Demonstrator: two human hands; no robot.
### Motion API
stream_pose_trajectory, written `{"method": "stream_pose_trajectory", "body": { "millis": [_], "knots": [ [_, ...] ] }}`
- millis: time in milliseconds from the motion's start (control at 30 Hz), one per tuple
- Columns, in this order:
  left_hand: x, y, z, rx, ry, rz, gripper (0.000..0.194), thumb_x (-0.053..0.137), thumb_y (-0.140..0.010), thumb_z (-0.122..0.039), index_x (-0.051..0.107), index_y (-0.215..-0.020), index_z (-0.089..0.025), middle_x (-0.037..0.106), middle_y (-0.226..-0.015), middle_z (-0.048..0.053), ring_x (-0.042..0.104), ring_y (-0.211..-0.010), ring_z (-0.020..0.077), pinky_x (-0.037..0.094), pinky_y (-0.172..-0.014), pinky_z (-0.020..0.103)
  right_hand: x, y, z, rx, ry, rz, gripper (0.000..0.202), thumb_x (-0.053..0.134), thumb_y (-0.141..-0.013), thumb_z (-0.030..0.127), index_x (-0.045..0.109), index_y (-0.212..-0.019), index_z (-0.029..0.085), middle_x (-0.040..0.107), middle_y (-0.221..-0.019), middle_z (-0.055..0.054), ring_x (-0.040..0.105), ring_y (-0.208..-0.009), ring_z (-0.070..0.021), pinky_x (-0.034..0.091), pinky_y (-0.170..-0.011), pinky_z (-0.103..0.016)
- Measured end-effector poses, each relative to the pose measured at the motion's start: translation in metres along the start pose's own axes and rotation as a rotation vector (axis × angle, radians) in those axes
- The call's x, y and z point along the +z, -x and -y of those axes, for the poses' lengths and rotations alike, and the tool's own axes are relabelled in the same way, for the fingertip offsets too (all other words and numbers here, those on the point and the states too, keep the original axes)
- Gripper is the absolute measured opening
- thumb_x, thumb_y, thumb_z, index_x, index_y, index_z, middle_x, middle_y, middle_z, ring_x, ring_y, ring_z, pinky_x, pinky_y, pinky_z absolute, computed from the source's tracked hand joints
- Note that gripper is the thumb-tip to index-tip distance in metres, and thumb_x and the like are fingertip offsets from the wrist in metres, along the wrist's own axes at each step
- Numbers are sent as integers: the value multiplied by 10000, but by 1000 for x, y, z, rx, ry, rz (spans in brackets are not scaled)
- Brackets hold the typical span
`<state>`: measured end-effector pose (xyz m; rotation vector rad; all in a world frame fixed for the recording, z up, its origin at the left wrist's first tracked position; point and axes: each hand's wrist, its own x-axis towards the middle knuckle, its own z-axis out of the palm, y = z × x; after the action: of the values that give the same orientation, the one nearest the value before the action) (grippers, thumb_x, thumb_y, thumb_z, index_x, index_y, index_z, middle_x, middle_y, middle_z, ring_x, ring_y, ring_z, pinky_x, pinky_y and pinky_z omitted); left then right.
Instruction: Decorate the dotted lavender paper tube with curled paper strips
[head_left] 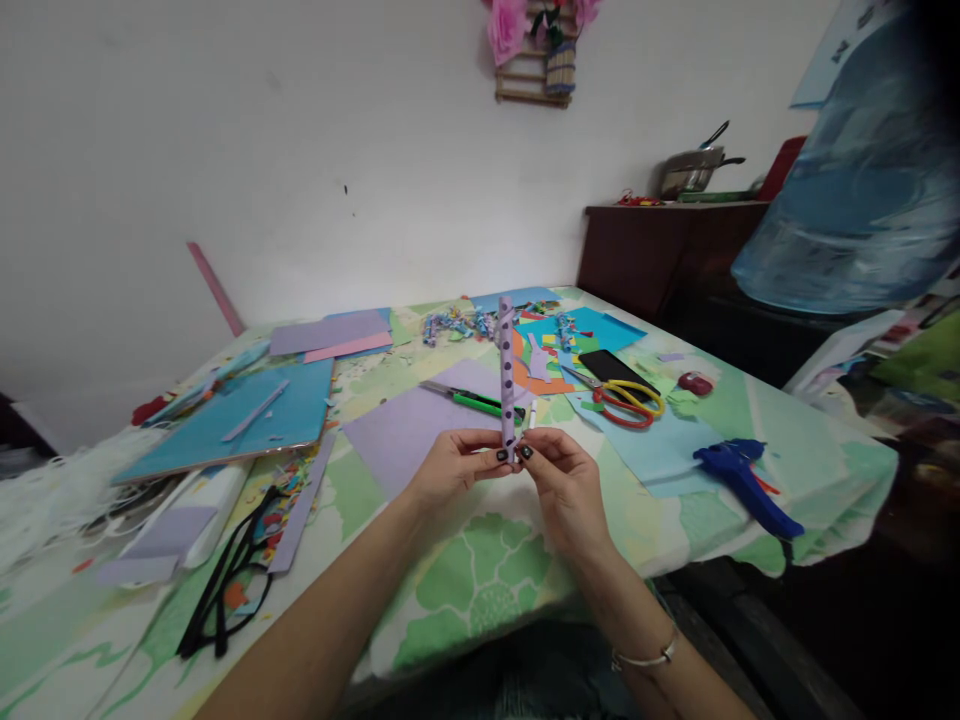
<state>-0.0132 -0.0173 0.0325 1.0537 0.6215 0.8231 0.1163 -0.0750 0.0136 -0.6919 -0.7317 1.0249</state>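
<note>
A thin lilac paper tube (507, 375) with dark dots stands upright at the centre, held at its lower end. My left hand (457, 465) pinches that end from the left, thumb and fingers closed on it. From the right, my right hand (562, 475) grips the same end, its thumb close to the left thumb. A small white stick (532, 413) shows just above the right fingers; whether they touch it I cannot tell. Behind the tube lie a green utility knife (480, 402) and a lilac sheet (397, 430).
Right of the hands are red-and-yellow scissors (630, 398), a black phone (616, 372), a light blue sheet (667, 450) and a blue glue gun (746, 485). Leftward lie black glasses (225, 590) and a blue board (247, 415). Decorated paper pieces (454, 322) sit at the back.
</note>
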Motion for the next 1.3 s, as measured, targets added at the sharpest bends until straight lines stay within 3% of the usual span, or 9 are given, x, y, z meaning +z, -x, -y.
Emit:
{"method": "stream_pose_trajectory", "body": {
  "millis": [367, 700, 1300],
  "knots": [
    [1, 2, 0, 17, 34, -16, 302, 824, -560, -194, 751, -841, -112, 733, -854, 102, 674, -770, 182, 512, -855, 352, 2, 0, -6, -119, 135, 0, 114, 708, -714, 177, 691, -821, 209, 659, -795, 3, 587, -756, -119, 478, -706, -252],
    [2, 1, 0, 19, 52, -5, 284, 827, -553, -180, 748, -817, -110, 733, -819, 100, 676, -740, 173, 521, -818, 339, 12, 4, 2, -247, 276, -72, 100, 684, -706, 158, 668, -798, 196, 647, -764, 5, 594, -732, -124, 498, -686, -257],
    [4, 3, -4, -10, 106, -47, 278, 850, -509, -180, 736, -749, -100, 731, -750, 72, 683, -677, 164, 544, -753, 309, 18, 5, 3, -253, 255, -116, 172, 709, -699, 182, 644, -858, 192, 664, -732, 3, 618, -680, -121, 526, -618, -246]
  ]
}}
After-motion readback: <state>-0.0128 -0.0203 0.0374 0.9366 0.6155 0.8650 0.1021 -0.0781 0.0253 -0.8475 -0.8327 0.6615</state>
